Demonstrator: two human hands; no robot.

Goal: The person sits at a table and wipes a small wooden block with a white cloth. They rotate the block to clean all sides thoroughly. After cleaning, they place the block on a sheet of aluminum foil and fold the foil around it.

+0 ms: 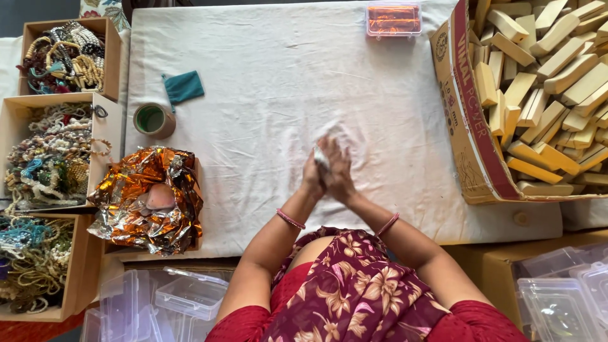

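Both of your hands meet over the middle of the table [266, 82], nearer its near edge than its far one, with the left hand [313, 178] and right hand [337, 174] pressed palm to palm around a small white object [321, 156]. Only a pale sliver of it shows above the fingers, so you cannot tell its shape or its long axis; it looks soft and crumpled, like cloth or paper, and motion blur smears it. It sits squarely between the two palms, neither hand nearer than the other, and the grip is closed on it from both sides.

Closest to you, clear plastic boxes [190, 294] are stacked off the near left corner, with more clear lidded boxes [560, 291] off the near right. Crumpled orange-and-silver foil [149, 199] lies at the near left edge. Open cardboard trays of beaded jewellery [47, 155] run along the left side. Farther up the left edge stand a roll of tape [154, 120] and a small teal pouch [183, 87]. Along the right edge a big carton [472, 145] holds a heap of pale wooden blocks [551, 82]. At the far edge rests a clear box with orange contents [393, 19].
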